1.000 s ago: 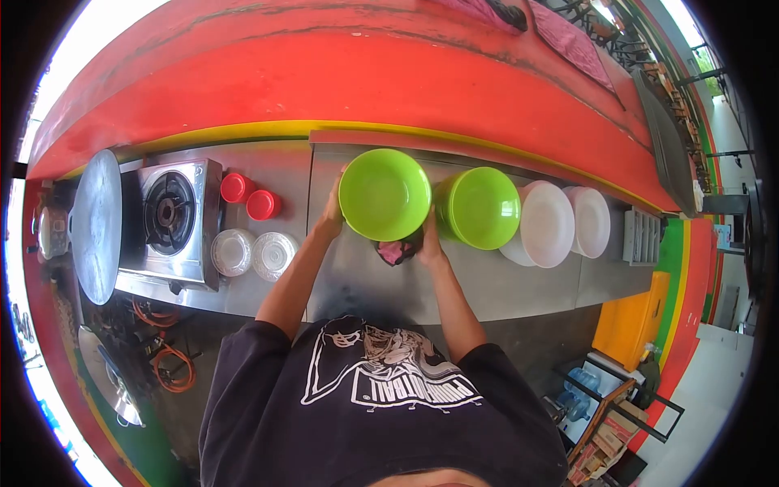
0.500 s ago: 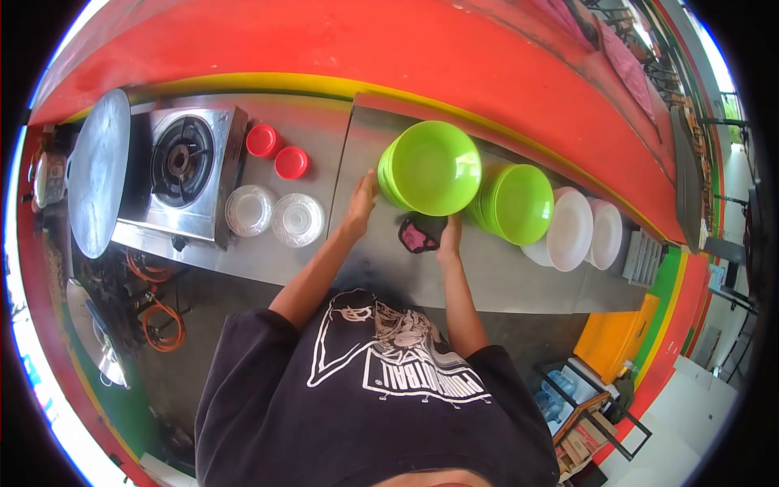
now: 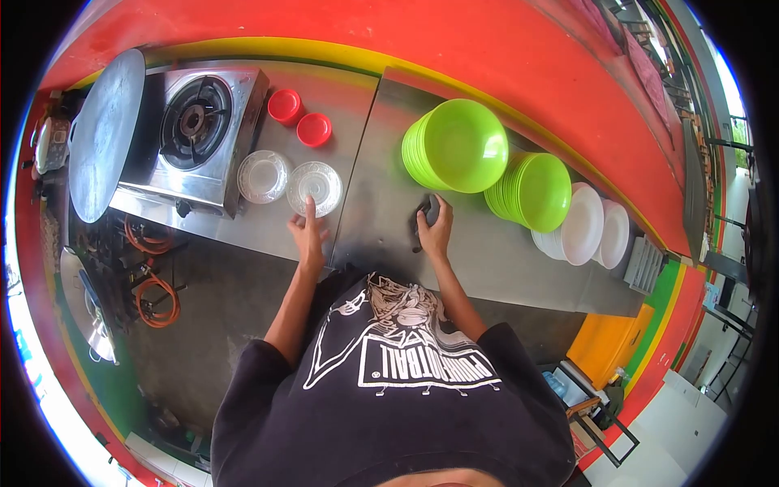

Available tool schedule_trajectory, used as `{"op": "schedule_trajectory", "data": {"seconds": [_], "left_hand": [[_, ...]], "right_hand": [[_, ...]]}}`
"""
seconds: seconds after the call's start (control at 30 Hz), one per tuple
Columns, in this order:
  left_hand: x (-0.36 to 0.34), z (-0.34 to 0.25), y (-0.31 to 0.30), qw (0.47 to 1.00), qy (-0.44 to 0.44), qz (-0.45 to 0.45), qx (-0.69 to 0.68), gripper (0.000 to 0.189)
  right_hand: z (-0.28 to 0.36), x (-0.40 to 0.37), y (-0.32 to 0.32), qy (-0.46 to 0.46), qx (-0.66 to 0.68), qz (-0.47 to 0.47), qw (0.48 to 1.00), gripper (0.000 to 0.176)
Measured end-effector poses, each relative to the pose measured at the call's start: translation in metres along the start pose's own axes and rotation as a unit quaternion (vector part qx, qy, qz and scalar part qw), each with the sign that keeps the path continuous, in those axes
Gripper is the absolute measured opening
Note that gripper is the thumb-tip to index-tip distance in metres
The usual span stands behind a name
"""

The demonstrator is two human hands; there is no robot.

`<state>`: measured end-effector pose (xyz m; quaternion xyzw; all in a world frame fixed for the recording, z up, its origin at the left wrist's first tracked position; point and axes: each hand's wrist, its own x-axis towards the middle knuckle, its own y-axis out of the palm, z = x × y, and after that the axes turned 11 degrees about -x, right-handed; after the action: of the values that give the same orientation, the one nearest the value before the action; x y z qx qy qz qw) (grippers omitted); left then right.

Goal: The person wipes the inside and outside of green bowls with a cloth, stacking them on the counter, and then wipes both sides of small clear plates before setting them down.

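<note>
My left hand (image 3: 308,238) is open, its fingers apart, at the front edge of a clear patterned plate (image 3: 319,185). One fingertip overlaps that plate, and a second clear plate (image 3: 264,176) sits left of it. With my right hand (image 3: 436,229) I grip a small dark, soft-looking item (image 3: 424,217) over the steel counter; its kind does not show. Just beyond that hand stands a tall stack of green bowls (image 3: 464,146), beside another green stack (image 3: 540,193).
White bowls (image 3: 580,223) stand in stacks to the right, near a grey slotted holder (image 3: 643,261). Two red dishes (image 3: 314,130) lie behind the plates. On the left are a gas stove (image 3: 195,122) and a large metal lid-like disc (image 3: 105,138). A red wall (image 3: 324,24) backs the counter.
Both hands have let go of the green bowl stack. My left hand moved left to the clear plate; my right hand came nearer and took hold of the dark item, whose pink part no longer shows.
</note>
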<state>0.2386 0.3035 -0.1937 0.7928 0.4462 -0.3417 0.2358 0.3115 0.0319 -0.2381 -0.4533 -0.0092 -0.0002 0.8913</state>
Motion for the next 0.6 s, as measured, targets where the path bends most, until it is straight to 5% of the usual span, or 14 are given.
{"op": "schedule_trajectory", "data": {"seconds": [0.6], "left_hand": [[0.052, 0.03, -0.007, 0.96, 0.269, 0.044, 0.058, 0.068]], "right_hand": [[-0.007, -0.011, 0.004, -0.05, 0.02, -0.062, 0.997, 0.054]]}}
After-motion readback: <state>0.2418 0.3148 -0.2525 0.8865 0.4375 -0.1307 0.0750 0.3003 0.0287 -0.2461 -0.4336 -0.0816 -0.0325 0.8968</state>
